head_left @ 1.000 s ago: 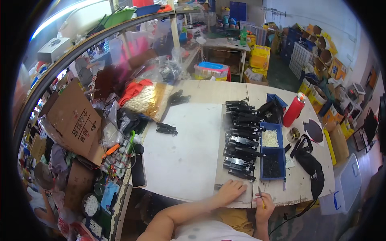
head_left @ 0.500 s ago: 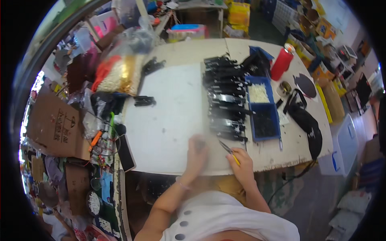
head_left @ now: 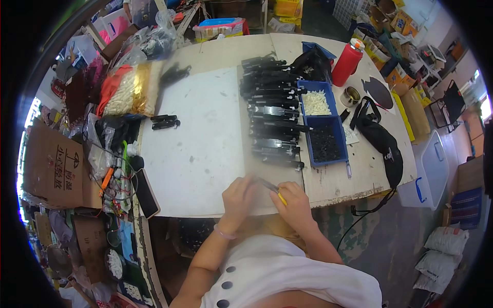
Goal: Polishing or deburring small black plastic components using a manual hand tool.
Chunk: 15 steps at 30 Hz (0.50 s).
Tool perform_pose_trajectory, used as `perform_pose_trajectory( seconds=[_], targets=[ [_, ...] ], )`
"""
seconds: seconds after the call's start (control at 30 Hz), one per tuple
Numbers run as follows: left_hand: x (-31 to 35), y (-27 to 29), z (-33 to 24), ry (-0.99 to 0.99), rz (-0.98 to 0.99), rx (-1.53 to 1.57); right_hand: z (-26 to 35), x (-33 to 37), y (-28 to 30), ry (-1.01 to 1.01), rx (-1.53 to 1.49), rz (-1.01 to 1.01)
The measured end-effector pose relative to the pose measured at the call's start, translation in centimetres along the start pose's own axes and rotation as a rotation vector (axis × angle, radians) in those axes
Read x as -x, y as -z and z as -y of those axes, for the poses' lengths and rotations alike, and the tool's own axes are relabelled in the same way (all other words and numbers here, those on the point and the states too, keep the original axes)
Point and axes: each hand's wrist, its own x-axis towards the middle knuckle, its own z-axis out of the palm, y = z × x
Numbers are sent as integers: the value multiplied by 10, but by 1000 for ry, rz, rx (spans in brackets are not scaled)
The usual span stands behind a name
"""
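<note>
My right hand (head_left: 294, 203) is closed around slim yellow-handled pliers (head_left: 282, 198); their dark jaws point up and left toward my left hand. My left hand (head_left: 237, 199) is closed, with its fingertips pinched beside the jaws; what lies between them is too blurred to make out. Both hands are over the near edge of a white sheet (head_left: 192, 154) on the table. Beyond them stretches a row of long black pieces (head_left: 269, 126) with small white ends. To its right sits a blue two-compartment tray (head_left: 304, 134), holding small white pieces (head_left: 315, 102) and small black pieces (head_left: 325, 143).
Two black pieces (head_left: 164, 121) lie at the sheet's left edge, near a phone (head_left: 146, 194). A red bottle (head_left: 348, 63), an open tin (head_left: 351, 96) and a black pouch (head_left: 381, 141) stand or lie at the right. A full plastic bag (head_left: 131, 91) and a cardboard box (head_left: 55, 167) are at the left.
My left hand and the pliers in my right hand have come closer together, their tips now meeting. The whole view has shifted, so the table's things appear farther up and left.
</note>
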Motion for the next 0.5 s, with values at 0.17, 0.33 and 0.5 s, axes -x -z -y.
perform_pose_trajectory(
  seconds=[0.17,0.33,0.5],
  targets=[
    [4,27,-12,252,208,224,-1,2,-1,72,-35,63],
    [18,84,-23,879,761,830,-13,24,-11,167,-240,317],
    [43,128,21,827,935,566,1,33,-42,218,-355,234]
  ],
)
